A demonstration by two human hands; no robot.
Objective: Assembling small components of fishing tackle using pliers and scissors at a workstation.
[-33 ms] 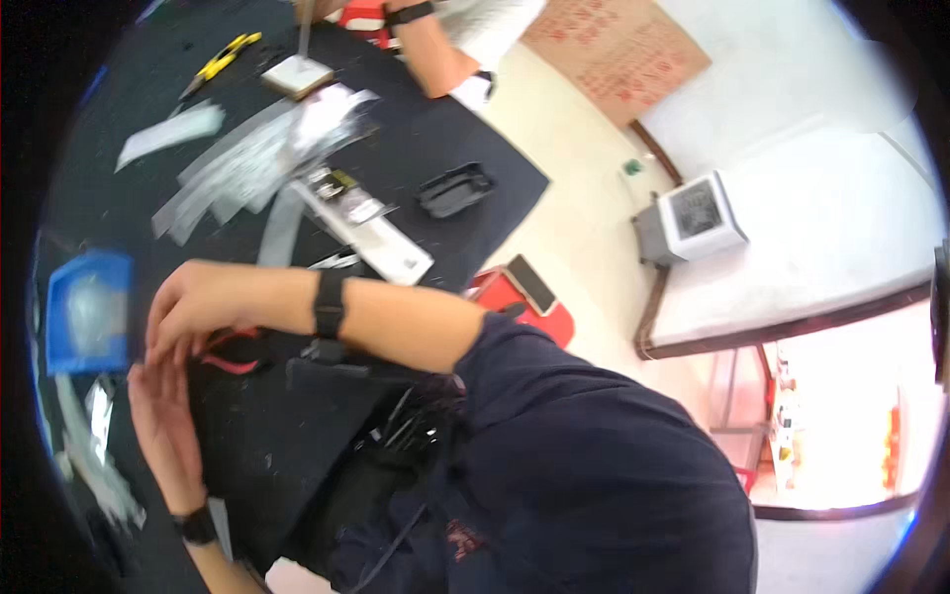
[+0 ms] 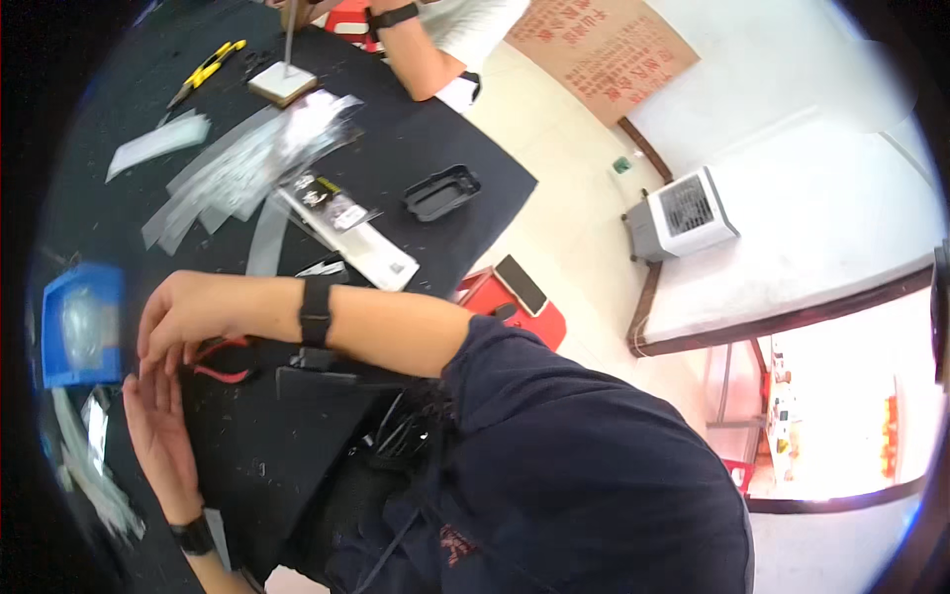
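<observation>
While red handles (image 2: 224, 376) run lengthwise toward the torso (image 2: 594, 465), I cannot tell the right hand's (image 2: 193, 312) grip state.

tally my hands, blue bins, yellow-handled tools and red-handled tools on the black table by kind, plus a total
Hands: 2 (right hand, left hand)
Blue bin: 1
Yellow-handled tool: 1
Red-handled tool, partly hidden: 1
Total: 5

One blue bin (image 2: 79, 378), one black tray (image 2: 442, 195) — one yellow-handled tool (image 2: 206, 67), one cooler (image 2: 683, 213)
</observation>
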